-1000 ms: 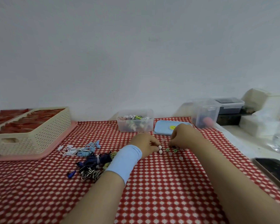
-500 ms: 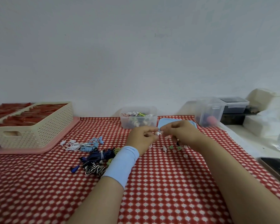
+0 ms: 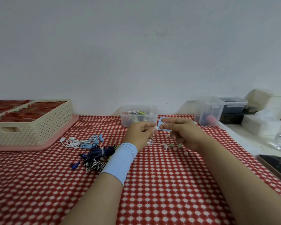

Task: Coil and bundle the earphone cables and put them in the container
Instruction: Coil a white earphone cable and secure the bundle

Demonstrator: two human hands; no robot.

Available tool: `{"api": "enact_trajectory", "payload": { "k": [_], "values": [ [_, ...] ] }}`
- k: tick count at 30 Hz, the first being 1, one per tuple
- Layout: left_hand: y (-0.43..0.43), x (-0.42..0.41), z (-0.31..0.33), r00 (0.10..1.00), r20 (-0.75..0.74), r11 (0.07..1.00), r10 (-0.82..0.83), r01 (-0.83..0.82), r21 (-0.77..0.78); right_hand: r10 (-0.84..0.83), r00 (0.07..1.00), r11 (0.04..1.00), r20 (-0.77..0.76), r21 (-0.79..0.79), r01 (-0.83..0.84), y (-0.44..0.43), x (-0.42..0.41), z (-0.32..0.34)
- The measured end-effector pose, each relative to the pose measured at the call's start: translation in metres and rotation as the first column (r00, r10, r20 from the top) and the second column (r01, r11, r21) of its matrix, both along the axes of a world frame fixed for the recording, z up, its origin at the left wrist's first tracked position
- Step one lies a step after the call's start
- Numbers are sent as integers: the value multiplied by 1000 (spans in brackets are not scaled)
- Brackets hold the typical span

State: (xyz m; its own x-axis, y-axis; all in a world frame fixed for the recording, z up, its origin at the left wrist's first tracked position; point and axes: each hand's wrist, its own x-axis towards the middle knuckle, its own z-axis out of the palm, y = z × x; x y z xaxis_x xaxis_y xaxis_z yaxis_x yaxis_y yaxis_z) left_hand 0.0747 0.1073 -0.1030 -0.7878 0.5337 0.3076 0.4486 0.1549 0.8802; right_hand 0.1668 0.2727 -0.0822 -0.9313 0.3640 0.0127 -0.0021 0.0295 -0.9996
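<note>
Both hands lift off the checked cloth (image 3: 152, 184) to mid-frame, left hand (image 3: 139, 132) pinching one bud of the white earphone cable (image 3: 150, 142), slack trailing below, right hand (image 3: 183, 132) fingertips alongside, grip unclear; coiling likely just beginning, container (image 3: 125, 122) just behind.

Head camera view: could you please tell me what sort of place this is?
Probably a home or small-workshop sorting table: a red patterned tablecloth against a plain wall, loose earphone cables, and a clear container of bundled ones.

red-white checked tablecloth (image 3: 152, 184) — pale blue wristband (image 3: 118, 159)
</note>
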Motion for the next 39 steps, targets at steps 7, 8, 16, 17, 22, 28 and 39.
{"api": "enact_trajectory", "payload": {
  "k": [7,8,16,17,22,28,39],
  "values": [
    [-6,5,7,998,54,997,-46,42,71,-5,998,1000,-65,-19,4,-1,-4,-5],
    [-6,6,7,997,55,996,-47,43,74,15,998,1000,-54,-21,-17,0,-4,-6],
    [-8,9,9,997,63,996,-52,47,75,91,996,995,-9,46,-90,-4,1,-4],
    [-9,9,9,996,72,995,-61,55,79,97,995,994,-8,43,-96,-4,3,-3],
    [-10,10,9,991,93,994,-91,84,76,131,991,989,-8,66,-130,-3,4,-5],
    [-12,10,10,978,134,985,-162,152,79,191,981,980,32,-54,-189,-1,5,-4],
    [-12,15,10,920,276,954,-278,231,190,331,942,936,56,-141,-321,0,10,1]
  ]
}}
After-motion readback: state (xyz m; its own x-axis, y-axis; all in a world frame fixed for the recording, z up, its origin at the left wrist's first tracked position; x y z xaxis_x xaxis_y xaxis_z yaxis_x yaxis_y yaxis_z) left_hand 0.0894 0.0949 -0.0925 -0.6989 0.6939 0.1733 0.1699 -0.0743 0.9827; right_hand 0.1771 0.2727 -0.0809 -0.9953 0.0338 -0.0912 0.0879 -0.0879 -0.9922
